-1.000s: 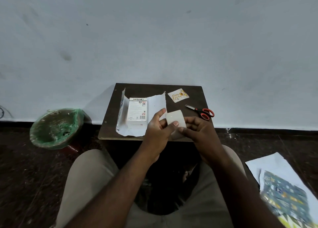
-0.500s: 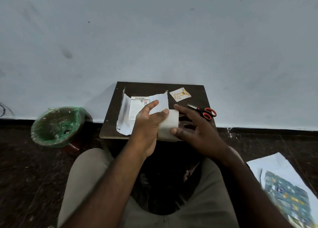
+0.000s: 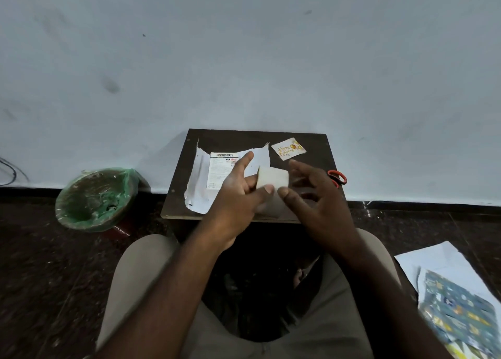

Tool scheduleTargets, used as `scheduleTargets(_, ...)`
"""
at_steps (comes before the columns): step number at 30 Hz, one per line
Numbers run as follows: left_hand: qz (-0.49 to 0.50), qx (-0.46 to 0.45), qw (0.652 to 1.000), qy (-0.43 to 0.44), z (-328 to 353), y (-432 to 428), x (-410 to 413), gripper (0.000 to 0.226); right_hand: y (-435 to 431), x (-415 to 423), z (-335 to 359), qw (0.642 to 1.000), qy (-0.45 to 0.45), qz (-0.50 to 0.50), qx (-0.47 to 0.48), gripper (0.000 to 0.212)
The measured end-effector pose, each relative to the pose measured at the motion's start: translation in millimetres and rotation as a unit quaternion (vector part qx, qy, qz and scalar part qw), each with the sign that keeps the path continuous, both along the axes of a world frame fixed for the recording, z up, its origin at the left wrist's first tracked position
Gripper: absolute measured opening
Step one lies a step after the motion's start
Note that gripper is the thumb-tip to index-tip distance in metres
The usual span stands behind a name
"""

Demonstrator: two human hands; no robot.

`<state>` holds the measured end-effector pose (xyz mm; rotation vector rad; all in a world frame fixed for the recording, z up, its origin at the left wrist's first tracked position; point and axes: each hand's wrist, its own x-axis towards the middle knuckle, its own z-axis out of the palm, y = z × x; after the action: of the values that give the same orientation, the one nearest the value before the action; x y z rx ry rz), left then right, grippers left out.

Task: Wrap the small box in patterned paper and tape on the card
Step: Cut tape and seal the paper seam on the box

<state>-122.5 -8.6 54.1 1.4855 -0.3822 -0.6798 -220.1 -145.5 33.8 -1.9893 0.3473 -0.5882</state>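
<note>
Early: box [image 3: 221, 169] unwrapped on paper [image 3: 198, 185], card [image 3: 288, 148] loose at 1 o'clock; left grip [image 3: 235, 196] pinches tape roll [image 3: 272, 177], right grip [image 3: 317, 199] spread.

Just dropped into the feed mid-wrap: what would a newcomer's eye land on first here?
The two hands at centre stand out first. The left hand pinches a pale roll, probably tape, over the near edge of the small table, and the right hand touches it with its thumb. Behind them the box lies on white paper, with the birthday card and red-handled scissors to the right.
</note>
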Motion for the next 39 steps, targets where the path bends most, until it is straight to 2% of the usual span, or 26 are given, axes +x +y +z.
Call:
scheduleTargets(4,-0.065,0.024,0.994,-0.084,0.6,3.8,-7.9,0.079,-9.5,3.6,4.4,0.995,0.008,0.018,-0.096,0.042)
scheduleTargets(9,-0.067,0.049,0.988,-0.13,-5.8,4.5,-8.9,0.08,-4.4,2.2,2.8,0.993,-0.014,-0.017,-0.119,0.031)
scheduleTargets(15,-0.079,0.064,0.981,-0.164,-16.2,5.2,-9.7,0.08,0.2,2.3,13.8,0.996,-0.018,-0.043,-0.08,0.013)
scheduleTargets(20,-0.048,0.018,0.991,-0.122,-17.9,1.7,-16.9,0.052,1.3,2.8,20.6,1.0,0.001,-0.009,0.009,0.024)
scheduleTargets(24,-0.057,0.038,0.993,-0.101,-23.7,2.4,-15.9,0.067,-7.5,-1.7,23.2,0.995,0.005,0.025,0.099,0.021)
scheduleTargets(27,-0.062,0.032,0.993,-0.094,-24.9,2.9,-13.8,0.064,-10.2,-5.6,24.6,0.979,-0.024,0.049,0.195,0.02)
scheduleTargets(33,-0.059,0.04,0.994,-0.083,-22.1,-2.6,-17.5,0.026,-9.1,-7.1,31.0,0.98,-0.012,0.091,0.177,0.02)
scheduleTargets(37,-0.063,0.066,0.985,-0.149,-20.4,1.0,-12.4,0.025,-9.9,-9.6,37.7,0.981,0.005,0.122,0.15,0.021)
scheduleTargets(39,-0.102,0.062,0.986,-0.118,-18.5,3.6,-6.9,0.033,-9.7,-9.9,42.3,0.977,0.003,0.135,0.163,0.021)
